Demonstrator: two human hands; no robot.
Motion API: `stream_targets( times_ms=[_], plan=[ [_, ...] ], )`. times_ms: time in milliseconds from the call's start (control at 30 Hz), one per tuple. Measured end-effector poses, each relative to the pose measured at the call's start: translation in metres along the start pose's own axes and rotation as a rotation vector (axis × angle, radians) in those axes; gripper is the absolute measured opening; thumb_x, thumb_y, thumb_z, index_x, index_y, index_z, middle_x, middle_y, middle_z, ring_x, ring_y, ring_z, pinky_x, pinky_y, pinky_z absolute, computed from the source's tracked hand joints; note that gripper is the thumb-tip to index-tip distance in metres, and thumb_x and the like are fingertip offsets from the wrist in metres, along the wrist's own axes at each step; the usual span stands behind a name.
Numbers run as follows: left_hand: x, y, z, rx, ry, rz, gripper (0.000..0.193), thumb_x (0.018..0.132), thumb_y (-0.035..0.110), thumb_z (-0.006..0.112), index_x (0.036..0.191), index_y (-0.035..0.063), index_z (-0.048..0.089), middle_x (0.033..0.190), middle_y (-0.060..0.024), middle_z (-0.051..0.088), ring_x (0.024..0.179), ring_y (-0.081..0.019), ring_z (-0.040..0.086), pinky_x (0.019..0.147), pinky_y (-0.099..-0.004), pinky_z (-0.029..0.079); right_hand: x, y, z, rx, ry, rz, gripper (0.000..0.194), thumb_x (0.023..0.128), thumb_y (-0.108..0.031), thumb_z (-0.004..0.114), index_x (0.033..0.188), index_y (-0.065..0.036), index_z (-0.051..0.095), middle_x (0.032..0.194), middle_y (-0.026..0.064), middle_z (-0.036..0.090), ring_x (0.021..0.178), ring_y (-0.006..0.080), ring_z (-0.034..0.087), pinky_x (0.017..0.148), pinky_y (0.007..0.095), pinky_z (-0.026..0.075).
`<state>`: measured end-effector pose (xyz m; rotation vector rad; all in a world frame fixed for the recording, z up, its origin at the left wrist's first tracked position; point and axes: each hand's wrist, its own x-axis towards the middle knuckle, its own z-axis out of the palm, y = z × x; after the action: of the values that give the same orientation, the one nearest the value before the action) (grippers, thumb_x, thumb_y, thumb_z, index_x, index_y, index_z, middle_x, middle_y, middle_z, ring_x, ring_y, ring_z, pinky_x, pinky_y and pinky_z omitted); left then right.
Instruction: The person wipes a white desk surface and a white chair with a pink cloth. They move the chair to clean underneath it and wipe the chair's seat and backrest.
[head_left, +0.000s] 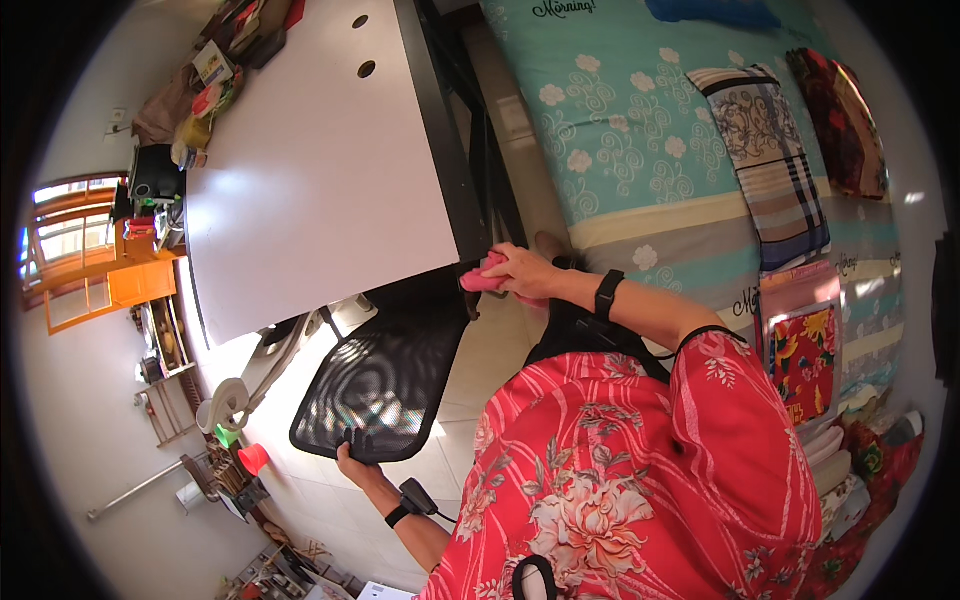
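My right hand (525, 271) holds a bunched pink cloth (486, 274) beside the near right corner of a white-topped table (322, 172). Whether the cloth touches the table's black edge (442, 142) is hard to tell. Lower on the left, my left hand (357, 462) grips the rim of a black mesh chair backrest (375, 382). The thumb lies at the rim, and the fingers show through the mesh. Part of the chair is hidden under the tabletop.
To the right stands a bed with a green patterned sheet (600, 127), a pillow (772, 157) and folded textiles. Clutter, including a black speaker (155, 172), lines the table's far left side. A white pedestal fan (226, 405) and a red bucket (254, 459) stand left of the chair.
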<state>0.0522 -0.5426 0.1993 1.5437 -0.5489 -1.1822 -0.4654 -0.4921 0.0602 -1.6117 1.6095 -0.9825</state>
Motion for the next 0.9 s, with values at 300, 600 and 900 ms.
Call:
stream_targets(
  times_ms=[300, 600, 900],
  plan=[
    [0.005, -0.003, -0.003, 0.010, -0.005, 0.016, 0.026, 0.083, 0.006, 0.049, 0.100, -0.0114, 0.057, 0.100, -0.0167, 0.062, 0.088, -0.0295, 0.065, 0.077, -0.0415, 0.059, 0.000, 0.021, -0.025, 0.419, 0.228, 0.607, 0.038, 0.081, -0.024, 0.062, 0.116, -0.010, 0.067, 0.086, 0.0145, 0.072, 0.083, 0.0303, 0.070, 0.078, 0.0400, 0.054],
    [-0.002, 0.000, 0.002, 0.013, -0.004, 0.019, 0.025, 0.083, 0.005, 0.050, 0.101, -0.0108, 0.057, 0.098, -0.0166, 0.062, 0.088, -0.0296, 0.065, 0.075, -0.0401, 0.059, 0.051, 0.021, 0.024, 0.069, 0.198, 0.469, 0.034, 0.080, -0.013, 0.057, 0.111, 0.000, 0.063, 0.127, 0.0261, 0.054, 0.118, 0.0418, 0.053, 0.102, 0.0431, 0.044],
    [-0.004, 0.001, 0.005, -0.012, -0.002, 0.001, 0.026, 0.083, 0.007, 0.049, 0.102, -0.0095, 0.058, 0.100, -0.0172, 0.062, 0.088, -0.0299, 0.065, 0.074, -0.0412, 0.058, 0.035, 0.009, 0.027, 0.052, 0.206, 0.428, 0.028, 0.078, -0.016, 0.059, 0.101, -0.002, 0.065, 0.122, 0.0255, 0.056, 0.112, 0.0417, 0.057, 0.096, 0.0445, 0.048]
  ],
)
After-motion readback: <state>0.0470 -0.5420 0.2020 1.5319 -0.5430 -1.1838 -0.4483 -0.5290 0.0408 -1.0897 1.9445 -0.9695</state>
